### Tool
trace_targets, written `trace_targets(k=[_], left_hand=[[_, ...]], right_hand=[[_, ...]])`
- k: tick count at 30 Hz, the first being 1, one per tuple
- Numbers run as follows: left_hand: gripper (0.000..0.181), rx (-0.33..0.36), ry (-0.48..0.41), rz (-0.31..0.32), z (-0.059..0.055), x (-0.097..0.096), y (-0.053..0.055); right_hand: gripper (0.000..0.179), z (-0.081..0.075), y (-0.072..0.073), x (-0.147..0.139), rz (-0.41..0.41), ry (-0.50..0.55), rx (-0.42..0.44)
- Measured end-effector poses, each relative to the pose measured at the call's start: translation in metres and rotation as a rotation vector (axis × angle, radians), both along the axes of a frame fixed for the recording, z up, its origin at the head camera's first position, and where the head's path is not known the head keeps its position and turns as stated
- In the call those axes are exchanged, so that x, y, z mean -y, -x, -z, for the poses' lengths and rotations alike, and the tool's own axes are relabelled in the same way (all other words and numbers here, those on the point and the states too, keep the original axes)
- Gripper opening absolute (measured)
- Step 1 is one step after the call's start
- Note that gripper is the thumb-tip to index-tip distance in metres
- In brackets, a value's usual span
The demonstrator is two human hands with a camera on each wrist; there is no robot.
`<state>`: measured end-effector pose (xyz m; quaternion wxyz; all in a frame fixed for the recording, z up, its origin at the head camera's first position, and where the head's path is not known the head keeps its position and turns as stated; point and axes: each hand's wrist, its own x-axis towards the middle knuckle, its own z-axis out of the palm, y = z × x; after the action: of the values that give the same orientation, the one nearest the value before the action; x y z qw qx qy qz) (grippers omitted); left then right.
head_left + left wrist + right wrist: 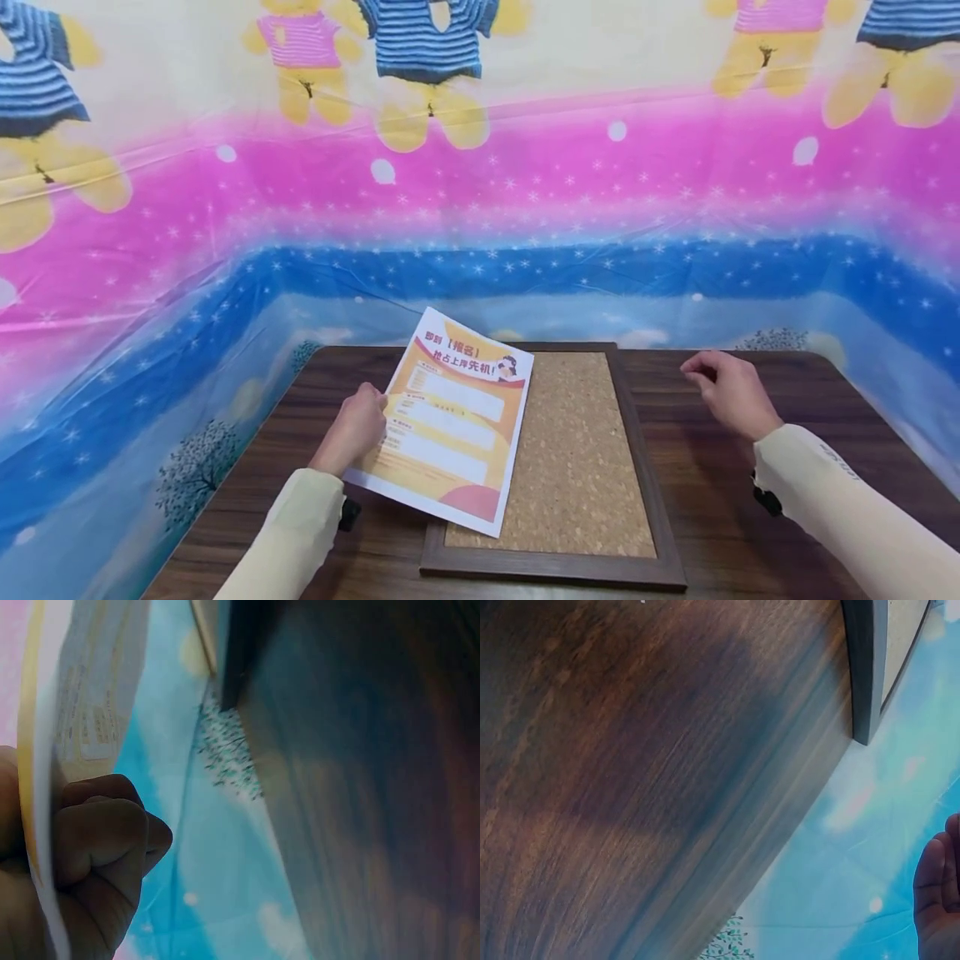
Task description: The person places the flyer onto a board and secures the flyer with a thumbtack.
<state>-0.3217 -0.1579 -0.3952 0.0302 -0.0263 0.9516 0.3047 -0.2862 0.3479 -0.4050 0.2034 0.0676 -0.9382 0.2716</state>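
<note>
My left hand [356, 427] grips a printed paper sheet [450, 433] by its left edge. The sheet is orange and white with red lettering, and it tilts over the left part of a framed cork board [577, 467]. In the left wrist view the sheet [94, 697] runs between the thumb and the curled fingers [105, 825]. My right hand [731, 392] hovers to the right of the board, loosely curled, with nothing visible in it. Only part of that hand [937, 892] shows at the right edge of the right wrist view.
The cork board lies on a dark wood-grain table [720, 517], its brown frame [555, 567] raised along the border. Behind the table's far edge hangs a printed cloth [570, 208] with bears, pink and blue bands and snowflakes.
</note>
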Motion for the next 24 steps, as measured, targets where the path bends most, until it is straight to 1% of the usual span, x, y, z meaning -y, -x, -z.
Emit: trace_targets(k=[6, 11, 15, 18, 20, 22, 24], left_hand=[[0.018, -0.012, 0.014, 0.01, 0.014, -0.009, 0.004], [0.016, -0.043, 0.02, 0.016, 0.021, -0.02, 0.005], [0.015, -0.056, 0.037, 0.028, 0.027, -0.031, 0.005], [0.014, -0.089, 0.088, 0.077, 0.03, -0.038, 0.006], [0.014, -0.107, 0.134, 0.122, 0.031, -0.042, 0.005], [0.018, -0.093, 0.159, 0.155, 0.032, -0.046, 0.004], [0.022, -0.059, 0.158, 0.16, 0.032, -0.049, 0.002]], right_hand=[[0.014, 0.0, 0.002, 0.002, -0.025, 0.012, 0.037], [0.013, 0.0, 0.002, 0.004, -0.013, 0.015, 0.042], [0.013, 0.0, 0.002, 0.004, -0.024, 0.017, 0.039], [0.013, 0.0, 0.003, 0.005, -0.03, 0.012, 0.047], [0.013, -0.001, 0.004, 0.006, -0.031, 0.011, 0.06], [0.013, -0.001, 0.004, 0.006, -0.032, 0.008, 0.075], [0.013, 0.0, 0.005, 0.006, -0.037, 0.01, 0.088]])
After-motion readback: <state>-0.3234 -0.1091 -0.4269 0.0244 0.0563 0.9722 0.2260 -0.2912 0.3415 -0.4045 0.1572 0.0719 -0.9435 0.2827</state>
